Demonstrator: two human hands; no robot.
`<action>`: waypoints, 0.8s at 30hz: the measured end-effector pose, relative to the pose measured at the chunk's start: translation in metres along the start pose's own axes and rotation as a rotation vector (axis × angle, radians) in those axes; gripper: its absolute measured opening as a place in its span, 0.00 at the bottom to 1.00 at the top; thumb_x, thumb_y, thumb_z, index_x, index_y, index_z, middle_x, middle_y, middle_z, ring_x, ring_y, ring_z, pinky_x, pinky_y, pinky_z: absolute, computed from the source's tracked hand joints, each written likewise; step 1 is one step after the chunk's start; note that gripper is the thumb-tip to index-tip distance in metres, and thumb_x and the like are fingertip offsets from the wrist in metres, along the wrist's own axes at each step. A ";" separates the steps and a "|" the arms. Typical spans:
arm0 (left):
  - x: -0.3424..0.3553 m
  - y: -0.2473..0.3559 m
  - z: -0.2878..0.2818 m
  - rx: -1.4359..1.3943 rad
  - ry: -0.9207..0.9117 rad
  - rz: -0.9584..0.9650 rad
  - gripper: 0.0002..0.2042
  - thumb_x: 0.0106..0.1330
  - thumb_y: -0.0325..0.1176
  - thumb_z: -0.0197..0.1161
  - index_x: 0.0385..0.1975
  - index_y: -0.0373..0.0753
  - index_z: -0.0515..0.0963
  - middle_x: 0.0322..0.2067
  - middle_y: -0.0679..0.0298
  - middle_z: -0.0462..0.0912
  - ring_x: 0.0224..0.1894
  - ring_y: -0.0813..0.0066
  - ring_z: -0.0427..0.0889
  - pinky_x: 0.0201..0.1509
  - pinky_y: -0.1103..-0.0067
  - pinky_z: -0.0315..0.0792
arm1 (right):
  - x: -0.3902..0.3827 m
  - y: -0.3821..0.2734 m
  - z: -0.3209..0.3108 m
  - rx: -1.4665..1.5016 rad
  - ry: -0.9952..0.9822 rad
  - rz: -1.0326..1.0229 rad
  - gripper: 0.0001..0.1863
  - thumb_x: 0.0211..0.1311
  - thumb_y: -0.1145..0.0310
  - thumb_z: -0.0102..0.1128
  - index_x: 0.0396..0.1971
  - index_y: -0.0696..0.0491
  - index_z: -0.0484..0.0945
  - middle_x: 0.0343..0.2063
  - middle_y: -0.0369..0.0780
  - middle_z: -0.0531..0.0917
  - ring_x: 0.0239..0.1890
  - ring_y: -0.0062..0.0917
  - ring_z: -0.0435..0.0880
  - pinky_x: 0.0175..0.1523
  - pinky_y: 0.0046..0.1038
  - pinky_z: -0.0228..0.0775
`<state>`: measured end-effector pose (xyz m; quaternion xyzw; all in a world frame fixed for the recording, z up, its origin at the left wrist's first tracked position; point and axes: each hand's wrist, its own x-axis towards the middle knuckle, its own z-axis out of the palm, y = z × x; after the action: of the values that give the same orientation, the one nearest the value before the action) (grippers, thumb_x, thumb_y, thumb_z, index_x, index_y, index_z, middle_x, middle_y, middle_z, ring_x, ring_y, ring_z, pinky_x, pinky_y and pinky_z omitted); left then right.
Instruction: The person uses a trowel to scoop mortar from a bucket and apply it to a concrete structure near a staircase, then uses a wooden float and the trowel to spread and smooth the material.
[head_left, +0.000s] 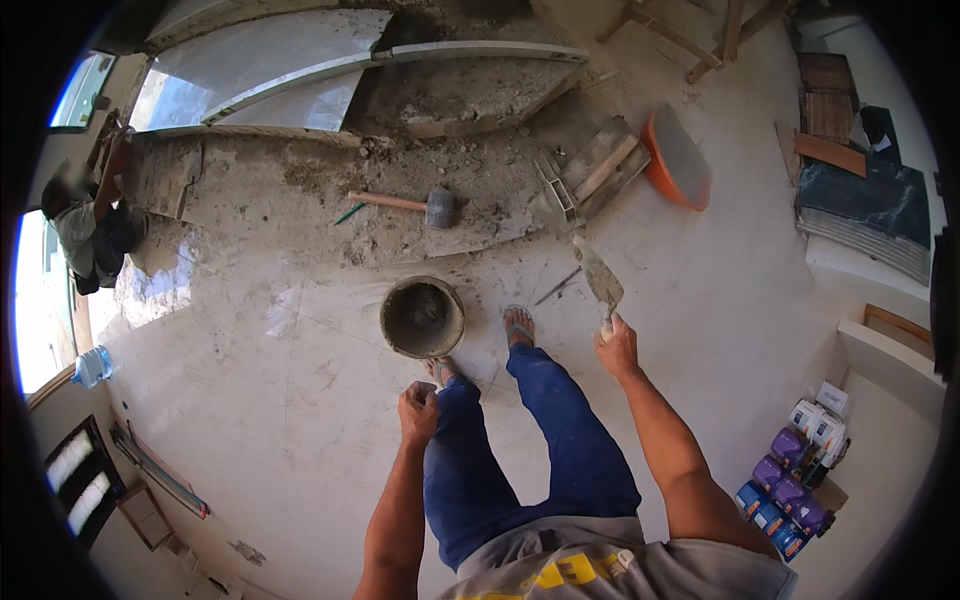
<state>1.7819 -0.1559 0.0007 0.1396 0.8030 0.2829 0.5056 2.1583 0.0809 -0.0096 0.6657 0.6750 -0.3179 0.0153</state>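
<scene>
My right hand (616, 345) grips the handle of a mortar-smeared trowel (602, 275), its blade pointing away from me over the floor. My left hand (418, 410), beside my left knee, is closed on a small dark grey object (424, 391) that I cannot identify. Just ahead of my feet stands a round bucket (392, 310) with wet grey mix inside. Beyond it, a rubber mallet (439, 208) with a wooden handle lies on the dusty cement bed, near a thin green tool (349, 213). Thin metal pieces (557, 286) lie right of the bucket.
A co-worker (85, 235) crouches at the far left. Large panels and a long straightedge (480, 52) lie ahead. An orange tub (678, 160), stacked boards (860, 205) and several bags (790, 480) are to the right. A water jug (92, 367) stands left.
</scene>
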 end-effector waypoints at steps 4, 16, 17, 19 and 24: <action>0.077 -0.010 0.036 0.271 -0.019 0.246 0.05 0.63 0.25 0.60 0.34 0.32 0.81 0.23 0.55 0.81 0.24 0.65 0.82 0.33 0.70 0.75 | 0.137 -0.004 0.046 -0.054 0.272 -0.173 0.23 0.53 0.68 0.75 0.44 0.61 0.74 0.42 0.57 0.82 0.48 0.54 0.81 0.53 0.46 0.75; 0.329 -0.014 0.012 0.407 0.502 0.808 0.05 0.69 0.27 0.60 0.38 0.35 0.81 0.24 0.59 0.79 0.24 0.70 0.78 0.32 0.74 0.71 | 0.298 -0.023 0.112 -0.160 0.470 -0.227 0.24 0.53 0.65 0.77 0.44 0.61 0.76 0.42 0.56 0.85 0.48 0.54 0.84 0.51 0.47 0.77; 0.339 -0.008 0.016 0.374 0.509 0.829 0.05 0.69 0.27 0.61 0.38 0.35 0.81 0.24 0.60 0.79 0.24 0.73 0.76 0.31 0.75 0.71 | 0.297 -0.018 0.115 -0.158 0.511 -0.238 0.23 0.54 0.66 0.76 0.43 0.61 0.76 0.42 0.57 0.85 0.47 0.55 0.84 0.51 0.47 0.77; 0.346 0.000 0.027 0.320 0.529 0.859 0.04 0.70 0.28 0.61 0.38 0.35 0.82 0.22 0.62 0.78 0.23 0.77 0.74 0.30 0.77 0.69 | 0.297 -0.014 0.118 -0.122 0.566 -0.251 0.21 0.55 0.66 0.74 0.42 0.61 0.77 0.39 0.56 0.86 0.45 0.57 0.85 0.49 0.48 0.77; 0.313 0.020 0.062 0.285 0.240 1.051 0.08 0.74 0.29 0.61 0.37 0.30 0.81 0.21 0.70 0.77 0.26 0.86 0.73 0.31 0.83 0.66 | 0.252 -0.023 0.122 0.106 0.666 -0.378 0.21 0.52 0.62 0.77 0.37 0.60 0.77 0.29 0.49 0.86 0.31 0.40 0.87 0.42 0.41 0.78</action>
<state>1.6950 0.0386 -0.2372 0.5553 0.7075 0.3994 0.1775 2.0600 0.2520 -0.2099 0.5961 0.7364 -0.1163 -0.2980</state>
